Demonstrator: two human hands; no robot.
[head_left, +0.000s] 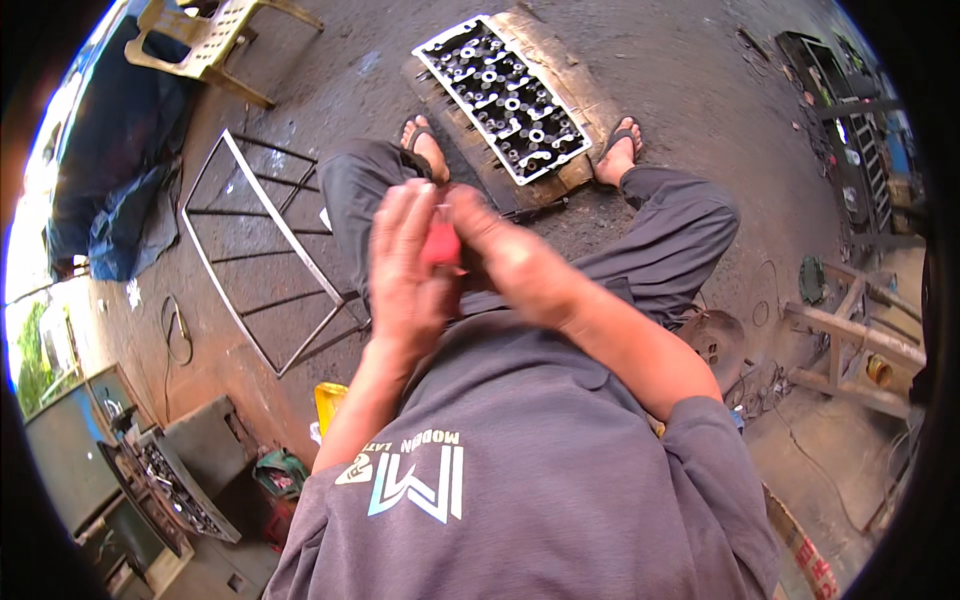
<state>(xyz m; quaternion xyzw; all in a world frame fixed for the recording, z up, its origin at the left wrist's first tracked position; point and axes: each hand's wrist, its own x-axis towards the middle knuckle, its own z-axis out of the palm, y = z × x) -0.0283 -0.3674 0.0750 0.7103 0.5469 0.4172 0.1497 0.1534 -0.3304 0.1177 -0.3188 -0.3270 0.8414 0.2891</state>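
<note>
Both hands are raised together in front of my lap, smeared by motion. A small red object (441, 245) shows between them; its kind is too blurred to tell. My left hand (398, 262) is on its left side, fingers pointing up and pressed together, with the red object against its palm. From the other side comes my right hand (512, 258), its thumb side uppermost and its fingers mostly hidden. Farther out, between my sandalled feet, an engine cylinder head (505, 105) lies on flattened cardboard (548, 65), and neither hand touches it.
A welded metal frame (262, 215) lies on the floor at my left. Beyond it stands a plastic chair (205, 45). A metal cabinet with a tray of small parts (180, 490) sits at lower left. On the right is a wooden stand (860, 335).
</note>
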